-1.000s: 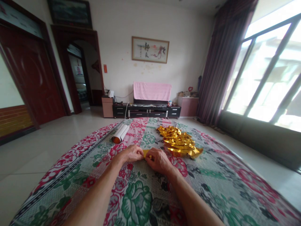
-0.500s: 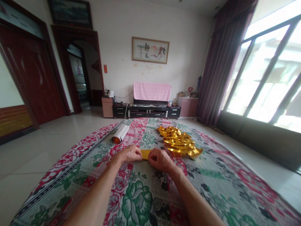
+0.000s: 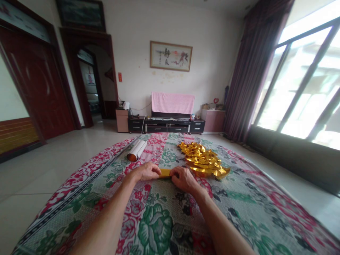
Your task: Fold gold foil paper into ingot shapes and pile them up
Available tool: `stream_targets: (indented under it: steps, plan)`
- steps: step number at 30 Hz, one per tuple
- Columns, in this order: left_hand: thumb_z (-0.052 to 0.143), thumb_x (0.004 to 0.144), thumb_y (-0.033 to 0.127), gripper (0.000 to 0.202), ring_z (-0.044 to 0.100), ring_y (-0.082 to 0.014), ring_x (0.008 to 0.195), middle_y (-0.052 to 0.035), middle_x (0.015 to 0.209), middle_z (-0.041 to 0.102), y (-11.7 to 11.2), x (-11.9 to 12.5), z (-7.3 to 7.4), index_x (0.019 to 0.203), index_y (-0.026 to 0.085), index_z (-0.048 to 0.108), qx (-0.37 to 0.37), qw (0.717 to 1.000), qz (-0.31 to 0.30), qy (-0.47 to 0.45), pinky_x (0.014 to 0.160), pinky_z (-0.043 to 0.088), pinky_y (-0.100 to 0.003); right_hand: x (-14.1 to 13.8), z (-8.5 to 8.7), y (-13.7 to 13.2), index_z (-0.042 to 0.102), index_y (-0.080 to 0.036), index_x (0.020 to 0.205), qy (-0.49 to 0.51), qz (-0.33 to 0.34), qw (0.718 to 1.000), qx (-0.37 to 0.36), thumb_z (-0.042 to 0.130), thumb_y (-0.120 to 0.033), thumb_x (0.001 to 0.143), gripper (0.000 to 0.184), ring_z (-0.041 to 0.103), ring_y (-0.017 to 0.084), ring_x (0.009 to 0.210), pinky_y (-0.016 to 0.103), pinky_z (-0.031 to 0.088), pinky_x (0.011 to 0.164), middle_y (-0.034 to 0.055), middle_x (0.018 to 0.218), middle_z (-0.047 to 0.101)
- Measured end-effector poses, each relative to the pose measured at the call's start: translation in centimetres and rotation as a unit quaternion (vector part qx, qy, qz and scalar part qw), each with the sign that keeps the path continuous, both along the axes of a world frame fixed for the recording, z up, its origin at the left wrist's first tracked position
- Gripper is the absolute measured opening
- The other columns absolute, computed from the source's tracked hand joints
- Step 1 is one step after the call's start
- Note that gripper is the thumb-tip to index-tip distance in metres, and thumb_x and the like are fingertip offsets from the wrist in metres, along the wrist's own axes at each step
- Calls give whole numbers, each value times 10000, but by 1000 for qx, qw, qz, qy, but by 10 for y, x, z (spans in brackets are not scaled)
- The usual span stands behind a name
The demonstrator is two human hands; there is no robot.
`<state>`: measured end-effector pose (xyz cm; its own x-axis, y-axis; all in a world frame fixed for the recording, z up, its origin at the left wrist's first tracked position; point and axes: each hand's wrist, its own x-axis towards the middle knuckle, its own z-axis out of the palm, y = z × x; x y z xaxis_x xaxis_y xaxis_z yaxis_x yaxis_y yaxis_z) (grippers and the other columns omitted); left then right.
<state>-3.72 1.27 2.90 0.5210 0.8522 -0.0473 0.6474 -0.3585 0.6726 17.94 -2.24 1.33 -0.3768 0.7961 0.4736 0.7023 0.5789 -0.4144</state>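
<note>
Between my two hands, low over the patterned cloth, is a narrow folded strip of gold paper. My left hand pinches its left end with thumb and fingers. On its right end my right hand is closed, fingers curled over the edge. Only the strip's middle shows; its ends are hidden by my fingers. Just beyond my right hand lies a heap of shiny folded gold foil pieces, pointed at their ends. A white roll with a gold inside rests past my left hand.
The flowered tablecloth covers the rounded surface under my arms. Across the tiled floor, a low black cabinet carries a screen under a pink cloth. Purple curtains and a window are on the right, a red door on the left.
The gold strip looks narrower from front to back than before. My fingers have shifted slightly at both ends, and the right hand has moved a little to the right.
</note>
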Motion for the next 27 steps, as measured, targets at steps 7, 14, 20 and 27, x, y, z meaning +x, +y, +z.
stream_targets:
  steps: [7, 14, 20, 27]
  plan:
    - [541, 659, 340, 325, 593, -146, 738, -15, 813, 677, -2, -1, 0, 901, 170, 677, 30, 999, 35, -18, 640, 421, -194, -7, 3, 2, 634, -157, 732, 2, -53, 998, -13, 436, -126, 687, 206, 570, 117, 606, 190, 351, 574, 23, 653, 638]
    - [567, 646, 362, 383, 571, -131, 732, -2, 852, 665, 3, -13, -5, 970, 179, 661, 32, 998, 45, -20, 619, 401, -182, -6, 2, 4, 642, -161, 708, 23, -76, 996, -46, 450, -144, 687, 194, 563, 116, 593, 183, 354, 563, 15, 626, 631]
    - [510, 688, 370, 368, 531, -112, 629, 17, 728, 639, 6, -14, -10, 961, 177, 663, 24, 997, 62, -31, 563, 365, -181, -6, -2, 8, 625, -168, 689, 43, -80, 995, -37, 458, -127, 683, 172, 539, 107, 576, 174, 346, 552, 3, 618, 612]
    - [497, 680, 285, 367, 495, -97, 564, 23, 658, 593, 10, -6, -13, 1005, 185, 636, 35, 995, 94, -4, 509, 332, -172, -8, -5, 8, 576, -169, 741, 19, -82, 996, 28, 434, -149, 771, 146, 541, 113, 670, 183, 350, 623, 20, 718, 602]
